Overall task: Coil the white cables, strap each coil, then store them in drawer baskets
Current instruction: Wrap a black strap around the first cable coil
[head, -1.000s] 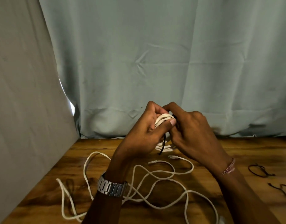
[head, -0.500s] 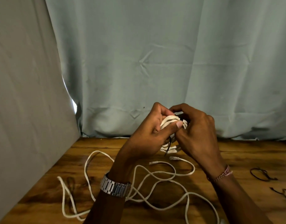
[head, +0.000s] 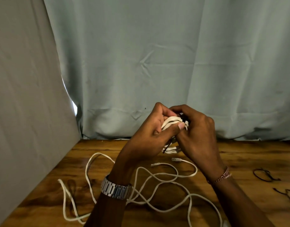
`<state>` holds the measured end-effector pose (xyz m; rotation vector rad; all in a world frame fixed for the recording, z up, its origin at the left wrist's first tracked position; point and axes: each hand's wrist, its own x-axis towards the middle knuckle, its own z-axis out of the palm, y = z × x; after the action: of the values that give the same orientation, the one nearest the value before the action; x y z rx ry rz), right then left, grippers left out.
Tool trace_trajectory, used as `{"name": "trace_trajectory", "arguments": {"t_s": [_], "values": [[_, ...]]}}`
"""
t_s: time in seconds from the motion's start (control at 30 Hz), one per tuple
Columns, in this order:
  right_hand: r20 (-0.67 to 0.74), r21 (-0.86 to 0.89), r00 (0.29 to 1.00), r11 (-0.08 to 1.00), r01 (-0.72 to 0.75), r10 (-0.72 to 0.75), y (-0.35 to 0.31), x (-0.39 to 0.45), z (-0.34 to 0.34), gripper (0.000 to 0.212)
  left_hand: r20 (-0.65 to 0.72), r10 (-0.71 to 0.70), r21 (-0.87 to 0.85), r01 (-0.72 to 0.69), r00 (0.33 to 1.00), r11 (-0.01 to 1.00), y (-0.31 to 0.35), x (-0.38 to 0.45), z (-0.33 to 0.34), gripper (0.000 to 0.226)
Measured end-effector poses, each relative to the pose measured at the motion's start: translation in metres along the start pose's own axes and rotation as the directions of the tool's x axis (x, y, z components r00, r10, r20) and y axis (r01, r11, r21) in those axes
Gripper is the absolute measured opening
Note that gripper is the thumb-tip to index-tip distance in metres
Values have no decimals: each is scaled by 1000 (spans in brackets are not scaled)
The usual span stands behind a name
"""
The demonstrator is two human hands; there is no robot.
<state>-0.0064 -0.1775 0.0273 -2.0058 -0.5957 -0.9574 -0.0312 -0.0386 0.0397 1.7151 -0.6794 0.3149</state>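
- The coil of white cable is held up above the desk's far edge, in front of the curtain, between both hands.
- The left hand is clamped on the coil, thumb pressed across its strands and fingers curled behind it.
- The right hand is closed against the coil's right side, fingertips curled over the top; a dark strap shows at those fingertips, and a dark end hangs below the coil between the palms.
- The coil's lower loops show under the hands, just above the desk.
- Below the coil, a loose white cable sprawls over the desk in tangled loops, its two plugs lying close together just under the hands.
- Right of the coil, well apart, two spare dark straps lie on the desk near its right edge.
- A metal watch sits on the left wrist, a thread bracelet on the right.
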Motion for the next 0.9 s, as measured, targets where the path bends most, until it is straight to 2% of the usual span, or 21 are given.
{"name": "trace_trajectory", "arguments": {"t_s": [0.07, 0.23, 0.33, 0.43, 0.53, 0.6, 0.73, 0.83, 0.9], "values": [[-3, 7, 1000, 1000, 16, -16, 1, 1, -2, 41, -1, 7, 11, -7, 1000, 1000, 0, 0, -1, 18], [31, 117, 1000, 993, -3, 0, -1, 4, -4, 41, -13, 9, -7, -9, 1000, 1000, -1, -1, -1, 18], [6, 97, 1000, 995, -1, 1, -1, 5, -6, 40, -20, -2, -11, 2, 1000, 1000, -1, 0, -1, 17], [-71, -7, 997, 1000, 28, -29, -2, 3, -6, 41, -26, -7, -4, 7, 1000, 1000, 0, 1, -1, 18], [-49, -54, 999, 998, -15, 12, -2, 2, -7, 36, -22, -3, -12, 3, 1000, 1000, -1, 1, 0, 18], [12, 5, 999, 999, -39, 39, -1, 3, -8, 34, -21, -2, -13, 1, 1000, 1000, -1, 1, 1, 18], [118, 155, 990, 983, -99, 81, -1, 6, -10, 46, -17, 10, -13, -10, 1000, 1000, 0, 1, 0, 18], [144, 292, 984, 946, -139, 101, -2, 6, -8, 51, -22, 17, -23, -17, 1000, 1000, 1, 1, 1, 18], [139, 308, 986, 942, -135, 96, -2, 6, -8, 53, -25, 15, -32, -16, 1000, 999, 1, 0, 2, 17]]}}
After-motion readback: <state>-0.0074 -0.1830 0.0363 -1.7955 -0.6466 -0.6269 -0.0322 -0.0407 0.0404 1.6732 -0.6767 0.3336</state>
